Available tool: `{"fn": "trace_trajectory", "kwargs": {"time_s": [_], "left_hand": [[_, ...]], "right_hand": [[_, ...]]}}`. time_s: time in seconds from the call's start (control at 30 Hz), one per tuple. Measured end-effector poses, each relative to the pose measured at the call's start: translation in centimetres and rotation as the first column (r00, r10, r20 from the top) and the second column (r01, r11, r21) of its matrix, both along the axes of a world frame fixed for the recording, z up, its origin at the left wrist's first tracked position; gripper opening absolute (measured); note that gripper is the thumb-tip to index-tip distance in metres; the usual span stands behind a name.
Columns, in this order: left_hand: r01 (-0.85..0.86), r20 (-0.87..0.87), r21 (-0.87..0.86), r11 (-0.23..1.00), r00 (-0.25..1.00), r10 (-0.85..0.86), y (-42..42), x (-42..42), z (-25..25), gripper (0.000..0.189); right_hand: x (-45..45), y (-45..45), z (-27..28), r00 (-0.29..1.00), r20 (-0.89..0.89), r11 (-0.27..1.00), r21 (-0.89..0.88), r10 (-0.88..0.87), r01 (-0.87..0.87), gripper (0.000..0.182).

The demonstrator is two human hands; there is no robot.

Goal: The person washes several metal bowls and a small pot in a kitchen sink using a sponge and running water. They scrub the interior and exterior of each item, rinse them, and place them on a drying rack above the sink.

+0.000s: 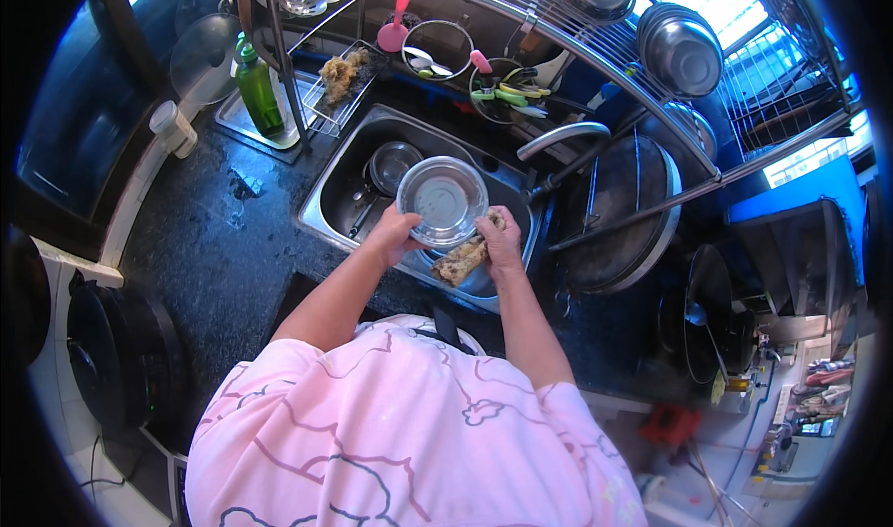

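A round stainless steel bowl (442, 195) is held over the sink (324, 209), its inside facing up at me. On its lower left rim my left hand (395, 235) has a grip, thumb on top. My right hand (504, 237) pinches the lower right rim and also holds a tan, stained dishcloth (462, 260), which hangs down to the left. Behind the held bowl, another metal bowl (394, 167) rests in the sink's left part. Beside it lies a piece of cutlery with a dark handle (363, 216), partly covered by shadow.
A curved faucet (566, 138) reaches over the sink from the right. A steel rack (621, 73) with bowls overhangs the back. On the left stand a green pump bottle (258, 94) and a lidded jar (173, 129). A large round lid or pan (621, 213) leans right of the sink.
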State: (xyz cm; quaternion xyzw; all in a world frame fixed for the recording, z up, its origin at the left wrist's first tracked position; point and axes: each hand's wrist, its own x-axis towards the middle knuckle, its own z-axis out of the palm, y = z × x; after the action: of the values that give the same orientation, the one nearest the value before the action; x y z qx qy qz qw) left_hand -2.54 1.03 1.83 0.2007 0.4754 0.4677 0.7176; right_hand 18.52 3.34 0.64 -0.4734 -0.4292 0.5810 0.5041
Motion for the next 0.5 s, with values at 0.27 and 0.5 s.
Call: {"fn": "trace_trajectory", "kwargs": {"time_s": [0.27,0.5], "left_hand": [[-0.011,-0.211,0.163,0.987,0.976,0.045,-0.8,1.5,-0.5,0.060],[-0.001,-0.320,0.407,0.913,0.937,0.143,-0.8,3.2,-5.6,0.055]], "right_hand": [[-1.1,1.4,1.7,0.885,0.434,0.962,0.268,-0.168,0.052,0.022],[-6.8,0.2,-2.3,0.437,0.882,0.895,0.328,-0.176,-0.301,0.042]]}}
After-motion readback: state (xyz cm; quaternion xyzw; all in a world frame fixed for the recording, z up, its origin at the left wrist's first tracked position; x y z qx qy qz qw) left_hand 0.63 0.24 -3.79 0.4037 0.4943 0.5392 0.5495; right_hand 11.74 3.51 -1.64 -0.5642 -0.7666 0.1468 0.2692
